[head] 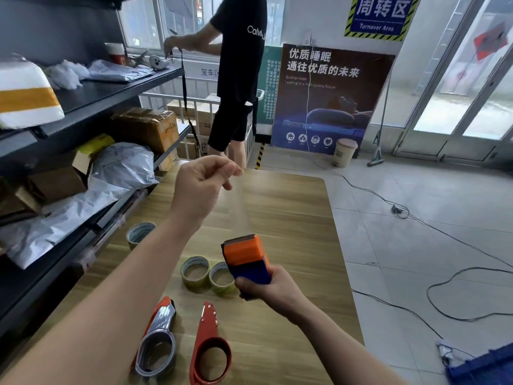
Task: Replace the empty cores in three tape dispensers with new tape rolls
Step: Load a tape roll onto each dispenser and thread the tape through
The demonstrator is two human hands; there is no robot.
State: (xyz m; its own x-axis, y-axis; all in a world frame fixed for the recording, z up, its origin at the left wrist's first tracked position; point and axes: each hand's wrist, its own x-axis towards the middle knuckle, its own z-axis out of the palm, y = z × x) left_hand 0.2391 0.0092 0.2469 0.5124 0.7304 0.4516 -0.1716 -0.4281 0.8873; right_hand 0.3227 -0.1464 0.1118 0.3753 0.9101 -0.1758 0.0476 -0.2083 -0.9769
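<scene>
Tape dispenser sits in the curled fingers of the right hand, so the left hand can pinch its clear tape straight.

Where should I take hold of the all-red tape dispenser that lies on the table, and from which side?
Grip the red dispenser at its narrow neck, coming from above: it lies flat on the table, ring toward you, and the metal blade at the far tip is best avoided.
</scene>
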